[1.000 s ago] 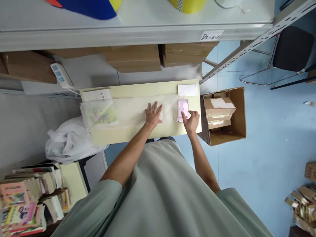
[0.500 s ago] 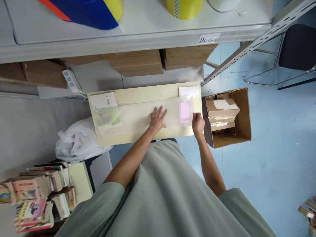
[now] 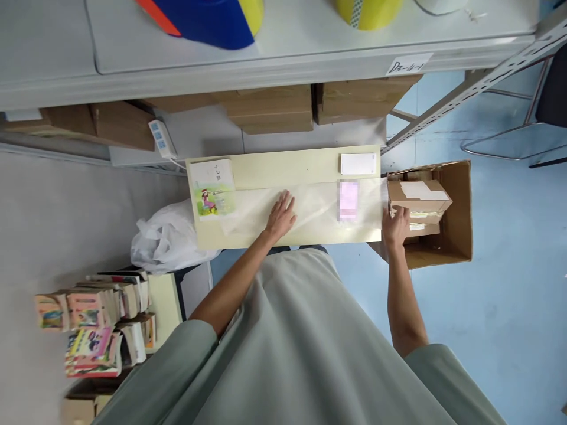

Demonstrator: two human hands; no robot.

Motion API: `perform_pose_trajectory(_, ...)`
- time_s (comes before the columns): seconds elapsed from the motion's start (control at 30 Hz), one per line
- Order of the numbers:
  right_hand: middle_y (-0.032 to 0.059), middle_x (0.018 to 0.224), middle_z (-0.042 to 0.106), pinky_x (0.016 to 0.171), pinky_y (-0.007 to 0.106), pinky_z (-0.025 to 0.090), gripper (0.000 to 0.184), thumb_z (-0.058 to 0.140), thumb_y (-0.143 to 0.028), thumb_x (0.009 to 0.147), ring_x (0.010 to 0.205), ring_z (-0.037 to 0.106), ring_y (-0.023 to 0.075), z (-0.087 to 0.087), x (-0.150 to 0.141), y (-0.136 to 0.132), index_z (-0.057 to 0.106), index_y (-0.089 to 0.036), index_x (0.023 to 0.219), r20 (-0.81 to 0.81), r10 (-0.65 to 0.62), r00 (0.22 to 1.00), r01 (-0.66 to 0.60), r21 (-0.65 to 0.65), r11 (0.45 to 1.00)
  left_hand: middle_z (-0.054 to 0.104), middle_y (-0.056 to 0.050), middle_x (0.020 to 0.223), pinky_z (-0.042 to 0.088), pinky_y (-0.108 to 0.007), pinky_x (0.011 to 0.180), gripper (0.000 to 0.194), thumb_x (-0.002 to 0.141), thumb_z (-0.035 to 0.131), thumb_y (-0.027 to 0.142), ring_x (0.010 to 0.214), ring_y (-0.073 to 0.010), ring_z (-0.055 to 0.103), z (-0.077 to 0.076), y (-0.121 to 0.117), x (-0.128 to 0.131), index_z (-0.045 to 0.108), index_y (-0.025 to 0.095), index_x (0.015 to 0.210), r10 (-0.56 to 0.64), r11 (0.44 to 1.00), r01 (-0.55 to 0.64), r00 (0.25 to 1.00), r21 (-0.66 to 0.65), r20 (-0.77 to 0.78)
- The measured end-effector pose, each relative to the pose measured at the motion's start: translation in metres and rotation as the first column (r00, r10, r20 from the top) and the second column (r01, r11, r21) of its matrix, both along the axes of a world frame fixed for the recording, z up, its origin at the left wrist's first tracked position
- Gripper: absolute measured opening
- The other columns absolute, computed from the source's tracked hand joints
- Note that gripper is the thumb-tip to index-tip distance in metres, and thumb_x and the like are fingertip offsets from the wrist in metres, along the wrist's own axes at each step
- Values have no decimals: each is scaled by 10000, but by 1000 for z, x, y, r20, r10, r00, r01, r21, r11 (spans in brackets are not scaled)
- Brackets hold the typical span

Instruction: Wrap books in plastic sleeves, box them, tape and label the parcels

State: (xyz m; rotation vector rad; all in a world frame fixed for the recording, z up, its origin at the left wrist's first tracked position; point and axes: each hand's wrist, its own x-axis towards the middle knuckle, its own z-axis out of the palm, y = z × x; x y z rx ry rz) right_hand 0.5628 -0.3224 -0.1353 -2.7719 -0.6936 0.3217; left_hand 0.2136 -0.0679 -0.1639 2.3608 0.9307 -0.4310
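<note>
A strip of clear plastic film [image 3: 312, 206] stretches across a pale yellow board [image 3: 287, 165]. My left hand [image 3: 280, 217] lies on the film near its middle, fingers stretched out. My right hand [image 3: 396, 227] is closed on the film's right end, past the board's edge and over an open cardboard box [image 3: 460, 212]. A thin picture book [image 3: 211, 174] rests at the board's left end, its lower part partly under the film. Towards the right, a pink card or pad [image 3: 348, 200] shows at the film. Above it lies a small white stack of paper [image 3: 358, 164].
The open box holds smaller cartons [image 3: 420, 198]. A grey shelf [image 3: 310, 53] with tape rolls [image 3: 370, 13] overhangs the board. Further left are a power strip [image 3: 162, 139], a white plastic bag [image 3: 166, 236] and piled books [image 3: 95, 324]. A metal post [image 3: 447, 103] stands at right.
My right hand has moved right, drawing the film's end past the board's edge. The film's left end has slid right, uncovering more of the picture book. My left hand's fingers have come closer together.
</note>
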Motion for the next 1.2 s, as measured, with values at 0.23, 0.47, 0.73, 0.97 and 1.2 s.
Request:
perform_pose_trajectory(0.23, 245, 1546, 656, 1221, 538, 532, 546, 457, -546, 1176, 1447, 612, 373, 12, -106, 73, 684, -154, 1482, -148, 468, 871, -428, 236, 872, 64, -382, 1865, 175, -717, 1392, 1128, 1033, 697, 635, 1766, -531, 20, 10, 10, -105, 209, -35, 1798, 217, 972, -198, 964, 130, -156)
perform_pose_trajectory(0.47, 188, 1888, 296, 1350, 571, 424, 740, 566, -576, 1146, 1760, 270, 380, -9, -269, 168, 474, -155, 1747, -363, 782, 507, -771, 216, 600, 84, -398, 1858, 194, -681, 1395, 1217, 1010, 622, 807, 1768, -527, 36, 2, 17, -155, 213, -26, 1797, 255, 964, -247, 963, 94, -90)
perform_pose_trajectory(0.73, 220, 1924, 28, 1435, 598, 209, 985, 737, -565, 1068, 1801, 30, 409, -27, -343, 211, 287, -141, 1834, -361, 803, 475, -845, 67, 530, 88, -348, 1879, 159, -679, 1412, 1095, 1060, 600, 684, 1784, -468, 18, -8, 42, -191, 169, 19, 1816, 248, 968, -248, 969, 42, 17)
perform_pose_trajectory(0.97, 217, 1918, 107, 1430, 627, 186, 1027, 752, -648, 1033, 1796, 109, 421, -42, -321, 195, 321, -157, 1826, -292, 723, 627, -769, -83, 634, 77, -246, 1914, 121, -581, 1448, 921, 1136, 474, 600, 1800, -363, -14, -9, 73, -252, 198, 52, 1823, 168, 986, -169, 983, 7, 72)
perform_pose_trajectory(1.2, 249, 1916, 69, 1405, 674, 225, 1089, 756, -669, 1020, 1792, 67, 460, -31, -320, 191, 264, -151, 1841, -293, 683, 670, -737, -149, 659, 522, -139, 1774, 413, -458, 1365, 600, 1133, 409, 321, 1661, -291, 490, -4, 110, -294, 527, 183, 1704, 339, 941, -331, 927, -77, 159)
